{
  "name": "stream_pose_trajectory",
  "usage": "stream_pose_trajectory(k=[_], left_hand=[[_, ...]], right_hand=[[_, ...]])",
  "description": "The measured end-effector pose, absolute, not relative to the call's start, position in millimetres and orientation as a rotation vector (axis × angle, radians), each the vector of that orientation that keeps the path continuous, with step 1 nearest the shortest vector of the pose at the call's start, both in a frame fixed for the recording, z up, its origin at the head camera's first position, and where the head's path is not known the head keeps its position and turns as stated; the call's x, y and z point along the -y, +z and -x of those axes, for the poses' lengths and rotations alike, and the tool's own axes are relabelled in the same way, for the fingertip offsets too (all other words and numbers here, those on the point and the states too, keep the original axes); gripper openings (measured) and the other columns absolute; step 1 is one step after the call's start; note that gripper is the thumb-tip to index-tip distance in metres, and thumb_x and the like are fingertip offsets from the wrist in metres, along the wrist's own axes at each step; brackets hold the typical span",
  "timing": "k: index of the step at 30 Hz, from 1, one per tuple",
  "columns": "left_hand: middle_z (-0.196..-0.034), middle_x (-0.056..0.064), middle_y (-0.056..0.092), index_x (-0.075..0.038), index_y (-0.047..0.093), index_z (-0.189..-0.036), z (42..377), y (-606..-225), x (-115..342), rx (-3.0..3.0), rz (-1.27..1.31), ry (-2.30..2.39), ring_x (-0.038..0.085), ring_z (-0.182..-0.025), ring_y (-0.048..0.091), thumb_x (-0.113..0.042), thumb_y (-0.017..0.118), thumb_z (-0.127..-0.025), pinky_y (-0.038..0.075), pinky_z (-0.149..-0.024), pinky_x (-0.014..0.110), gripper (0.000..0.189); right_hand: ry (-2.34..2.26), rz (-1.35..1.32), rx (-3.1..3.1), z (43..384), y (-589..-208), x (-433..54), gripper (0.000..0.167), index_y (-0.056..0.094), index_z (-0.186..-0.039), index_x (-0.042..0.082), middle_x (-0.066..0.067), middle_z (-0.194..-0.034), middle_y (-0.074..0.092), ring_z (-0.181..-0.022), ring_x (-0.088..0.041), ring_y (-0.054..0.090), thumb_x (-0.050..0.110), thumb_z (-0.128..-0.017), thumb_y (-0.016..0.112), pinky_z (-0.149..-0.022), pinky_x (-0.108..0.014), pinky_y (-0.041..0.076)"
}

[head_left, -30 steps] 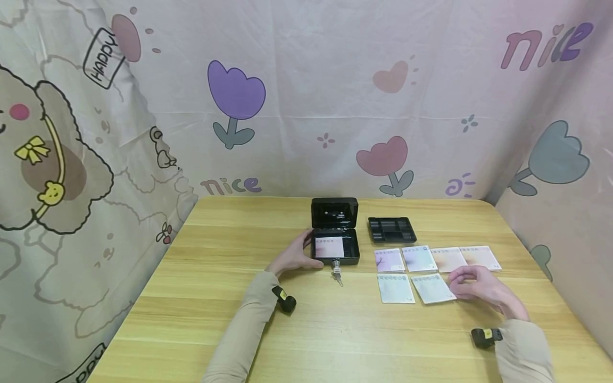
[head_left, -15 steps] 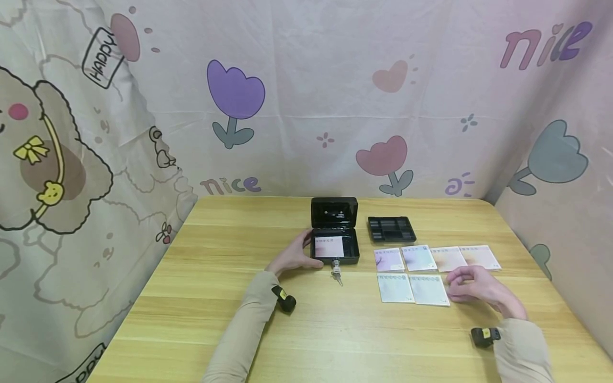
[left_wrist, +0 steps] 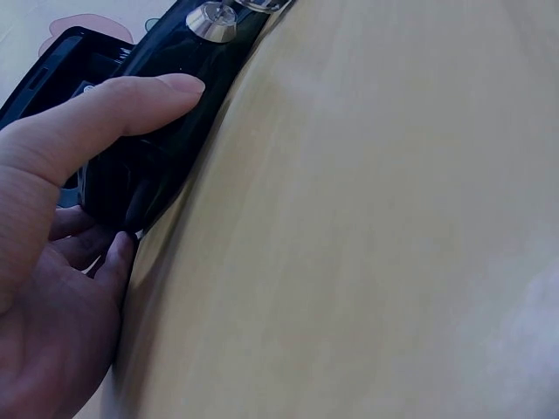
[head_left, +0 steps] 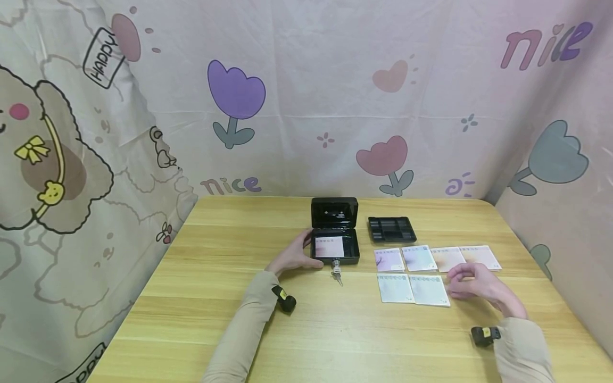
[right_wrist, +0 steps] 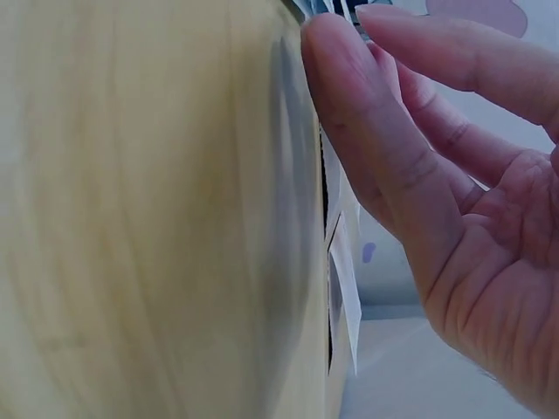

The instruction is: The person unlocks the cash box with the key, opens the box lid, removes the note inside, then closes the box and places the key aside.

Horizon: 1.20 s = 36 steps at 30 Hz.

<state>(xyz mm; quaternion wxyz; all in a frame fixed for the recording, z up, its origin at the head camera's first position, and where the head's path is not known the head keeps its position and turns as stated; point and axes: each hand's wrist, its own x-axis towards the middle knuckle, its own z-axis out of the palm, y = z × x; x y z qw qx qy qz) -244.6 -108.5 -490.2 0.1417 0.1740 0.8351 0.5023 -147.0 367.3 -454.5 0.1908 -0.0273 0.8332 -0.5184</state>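
My left hand (head_left: 298,256) grips the left front corner of a black cash box (head_left: 356,259), whose lid (head_left: 334,213) stands raised. In the left wrist view the thumb (left_wrist: 131,109) lies along the box's front wall, with other fingers at its side. Inside the box lies a pinkish banknote-like slip (head_left: 329,247), and keys (head_left: 337,276) hang from the front lock. My right hand (head_left: 474,284), fingers loosely bent, hovers beside a pale green stack of banknote-like slips (head_left: 429,290). Thumb and forefinger stand apart in the right wrist view; I see nothing held between them.
Another pale green stack (head_left: 395,288) lies left of it. Behind sit a purple stack (head_left: 389,260), a bluish one (head_left: 419,258) and two pinkish stacks, one at the far right (head_left: 481,256). A black compartment tray (head_left: 391,230) stands right of the box. A printed cloth (head_left: 297,106) hangs behind the table.
The right-hand pale green stack was tilted at my right fingers; it now lies flat and straight beside the other one, and my right hand has come off it. My left hand has not moved.
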Motion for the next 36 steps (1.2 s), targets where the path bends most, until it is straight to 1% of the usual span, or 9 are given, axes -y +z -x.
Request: stream_pose_trajectory(k=[6,9,11,15,21,26,33,36], left_hand=[[-0.165,0.023,0.023,0.0,0.018,-0.159,244.5,-490.5,108.1,-2.414,-0.507,1.45,0.038,-0.152,0.031,-0.015,0.09,-0.071,0.026,-0.128,0.046,0.115],[-0.166,0.023,0.023,0.0,0.018,-0.159,245.2,-491.5,108.2,-2.415,-0.506,1.452,0.038,-0.152,0.031,-0.015,0.09,-0.071,0.027,-0.128,0.046,0.115],[-0.166,0.023,0.023,0.0,0.018,-0.159,245.7,-492.2,108.3,-2.416,-0.505,1.453,0.038,-0.152,0.031,-0.015,0.09,-0.07,0.026,-0.128,0.047,0.116],[-0.166,0.023,0.023,0.0,0.018,-0.159,245.9,-492.6,108.5,-2.416,-0.508,1.448,0.038,-0.152,0.031,-0.016,0.091,-0.07,0.027,-0.127,0.047,0.116],[-0.165,0.023,0.023,0.001,0.018,-0.159,245.6,-492.2,108.9,-2.412,-0.512,1.451,0.038,-0.152,0.031,-0.016,0.091,-0.07,0.027,-0.127,0.046,0.116],[-0.165,0.023,0.023,0.001,0.018,-0.159,245.5,-491.5,108.9,-2.415,-0.514,1.445,0.038,-0.152,0.031,-0.016,0.091,-0.07,0.027,-0.127,0.046,0.117],[-0.165,0.025,0.023,0.002,0.017,-0.159,245.9,-491.3,108.4,-2.41,-0.526,1.461,0.04,-0.151,0.031,-0.017,0.091,-0.07,0.027,-0.127,0.048,0.117],[-0.165,0.025,0.023,0.003,0.017,-0.159,246.3,-491.6,108.4,-2.414,-0.527,1.455,0.04,-0.151,0.031,-0.016,0.09,-0.07,0.027,-0.127,0.048,0.116]], right_hand=[[-1.382,0.1,-2.483,148.3,-452.7,-363.7,0.037,0.057,-0.114,-0.016,-0.008,-0.094,0.063,-0.079,-0.009,0.064,0.005,-0.087,0.072,-0.072,-0.025,0.062],[-1.389,0.115,-2.498,149.4,-450.9,-361.0,0.039,0.057,-0.117,-0.016,-0.01,-0.096,0.064,-0.079,-0.01,0.064,0.007,-0.088,0.071,-0.071,-0.025,0.062],[-1.416,0.11,-2.496,150.6,-449.3,-358.4,0.04,0.056,-0.118,-0.016,-0.008,-0.095,0.065,-0.078,-0.01,0.066,0.006,-0.088,0.071,-0.071,-0.026,0.063],[-1.483,0.116,-2.493,152.9,-445.9,-352.1,0.041,0.056,-0.119,-0.016,-0.005,-0.092,0.065,-0.077,-0.01,0.068,0.005,-0.087,0.072,-0.072,-0.029,0.064],[-1.553,0.118,-2.451,158.3,-441.1,-343.7,0.041,0.055,-0.121,-0.016,-0.006,-0.093,0.066,-0.081,-0.014,0.072,0.006,-0.089,0.07,-0.075,-0.035,0.066],[-1.587,0.117,-2.447,162.1,-438.9,-336.9,0.043,0.054,-0.121,-0.016,-0.001,-0.091,0.067,-0.081,-0.011,0.073,0.005,-0.089,0.071,-0.074,-0.032,0.065],[-1.697,0.142,-2.41,167.7,-437.2,-322.1,0.045,0.051,-0.123,-0.02,-0.002,-0.091,0.069,-0.083,-0.014,0.076,0.003,-0.09,0.071,-0.078,-0.033,0.066],[-1.734,0.121,-2.387,170.7,-436.7,-312.8,0.048,0.05,-0.125,-0.02,-0.002,-0.093,0.07,-0.083,-0.012,0.075,0.005,-0.09,0.071,-0.08,-0.033,0.066]])
